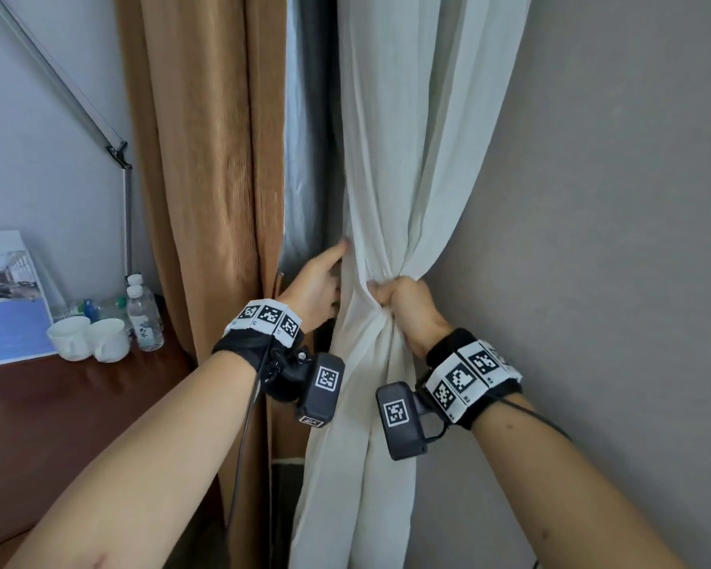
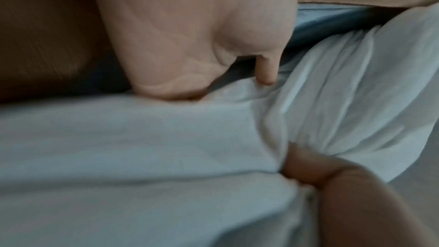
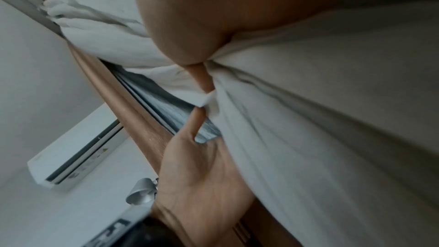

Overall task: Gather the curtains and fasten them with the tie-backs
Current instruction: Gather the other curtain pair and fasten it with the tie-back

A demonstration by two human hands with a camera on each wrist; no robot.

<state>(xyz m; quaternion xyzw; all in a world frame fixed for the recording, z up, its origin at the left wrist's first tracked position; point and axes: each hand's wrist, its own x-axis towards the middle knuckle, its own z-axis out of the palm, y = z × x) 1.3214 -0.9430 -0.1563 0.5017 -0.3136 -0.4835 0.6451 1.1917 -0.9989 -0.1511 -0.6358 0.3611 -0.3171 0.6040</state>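
Dark wood desk far left, then hanging brown textured drape. Left hand sits just right of it, fingers reaching behind the sheer's left edge; can't tell how much they've hooked. Sheer white curtain hangs vertically, waist cinched in right hand, fist clamped round the bunch. No tie-back visible; left hand looks freer to fetch it.

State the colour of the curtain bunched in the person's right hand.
White, a sheer curtain gripped by the right hand; clearest in the head view.
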